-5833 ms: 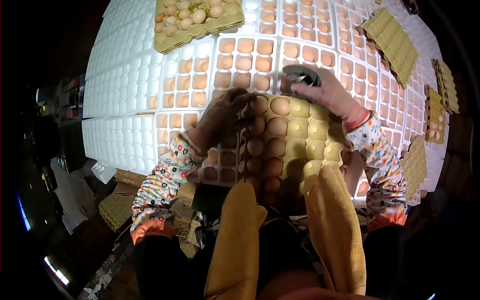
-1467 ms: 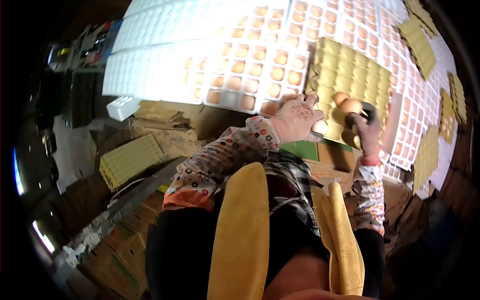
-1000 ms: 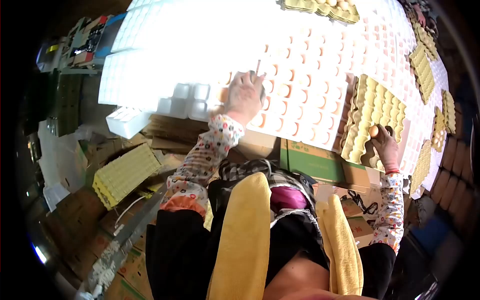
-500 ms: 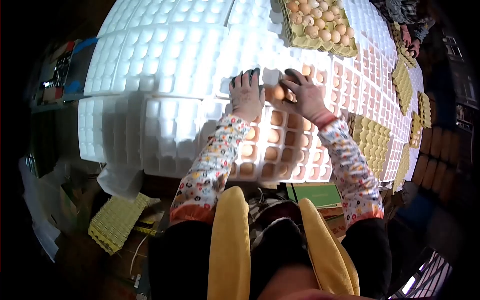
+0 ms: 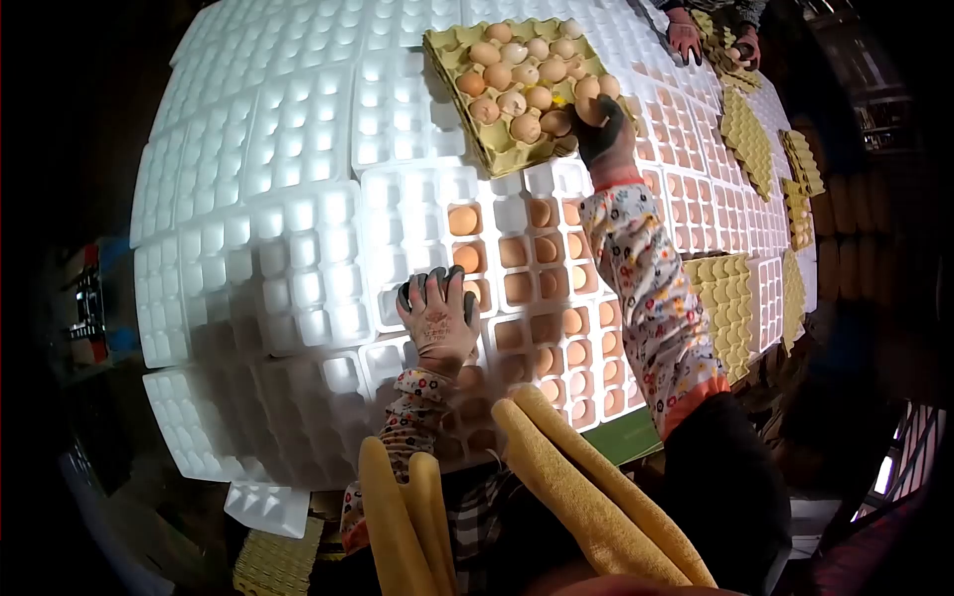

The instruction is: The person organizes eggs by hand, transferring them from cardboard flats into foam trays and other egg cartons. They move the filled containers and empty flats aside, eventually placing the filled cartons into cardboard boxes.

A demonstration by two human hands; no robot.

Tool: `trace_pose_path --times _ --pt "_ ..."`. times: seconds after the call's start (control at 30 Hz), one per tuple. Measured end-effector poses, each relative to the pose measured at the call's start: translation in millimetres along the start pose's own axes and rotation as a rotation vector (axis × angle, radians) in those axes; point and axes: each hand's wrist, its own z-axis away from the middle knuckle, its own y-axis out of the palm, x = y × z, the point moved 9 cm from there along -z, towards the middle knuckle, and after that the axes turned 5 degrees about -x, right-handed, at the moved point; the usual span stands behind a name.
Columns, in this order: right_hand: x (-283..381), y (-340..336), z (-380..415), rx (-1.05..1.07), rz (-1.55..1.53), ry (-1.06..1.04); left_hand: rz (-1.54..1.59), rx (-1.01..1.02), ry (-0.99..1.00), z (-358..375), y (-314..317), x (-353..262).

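My left hand (image 5: 440, 323), in a glove with dark fingertips, rests with fingers stretched out on a white foam tray (image 5: 383, 248). Beside its fingertips is a brown egg (image 5: 465, 258) in a cell, and another lies partly under the fingers. At the right edge of a yellowish pulp egg tray (image 5: 505, 159), my right hand (image 5: 608, 144) has its fingers curled round a brown egg (image 5: 590, 111). That tray holds several eggs, some with broken shells, and yellow yolk (image 5: 558, 99) shows among them. It sits on top of the foam trays.
Foam trays cover the surface, bare-celled at left and egg-filled (image 5: 578, 353) at right. Pulp trays lie at right (image 5: 720, 303) and farther back (image 5: 745, 139). At top right, a co-worker's gloved hands (image 5: 686, 35) are near an egg and more pulp trays. A green box (image 5: 621, 437) is below the edge.
My right hand has left the foam cells beside my left hand and reached up to the pulp tray's eggs. My hands are now farther apart. The view has shifted.
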Motion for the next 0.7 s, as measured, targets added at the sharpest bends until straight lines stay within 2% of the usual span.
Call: trace_pose_path --times 0.03,0.07,0.1,0.13,0.2,0.23,0.27,0.33,0.4,0.47,0.53,0.6,0.67,0.7 --pt "-11.7 15.9 -15.9 0.07 0.185 -0.176 -0.028 0.013 0.001 -0.1 1.7 0.2" --pt "-38.5 25.3 -21.0 0.109 -0.077 0.026 -0.045 0.123 -0.035 2.0 11.3 3.4" --pt "-63.3 33.5 -24.1 0.099 -0.336 0.232 -0.079 0.117 -0.029 0.9 9.8 2.4" --pt "-69.3 53.5 -9.3 0.15 -0.764 0.703 -0.112 0.117 -0.018 0.6 9.1 1.7" --pt "-24.3 4.1 12.1 -0.031 -0.661 0.654 -0.191 0.0 0.011 2.8 10.4 2.5" --pt "9.3 -31.1 30.7 0.077 -0.478 0.5 -0.169 -0.012 0.021 1.4 6.4 0.1" --pt "39.3 -62.4 63.7 0.237 -0.436 0.44 -0.185 -0.037 0.04 0.2 -0.4 -5.9" --pt "80.1 -135.6 131.6 0.429 -0.373 0.179 -0.226 -0.122 0.076 1.9 -2.9 -8.0" --pt "71.7 -227.7 164.3 0.458 0.09 -0.14 -0.19 -0.094 0.067 2.2 -6.6 -12.7" --pt "-21.4 -319.1 188.4 0.27 0.363 0.037 -0.131 -0.15 0.028 8.5 -13.2 -26.0" --pt "-142.9 -431.7 214.3 -0.063 0.583 0.44 0.14 -0.218 0.101 28.2 -32.1 -92.9" --pt "-225.5 -504.8 229.8 -0.06 0.841 0.534 0.52 0.024 0.15 61.0 -19.0 -190.3" --pt "-325.7 -496.1 281.8 0.406 0.245 1.063 0.847 0.255 0.238 105.9 24.9 -277.8" --pt "-337.5 -475.4 285.2 0.525 0.125 0.757 0.848 0.356 0.161 124.8 52.4 -306.6"
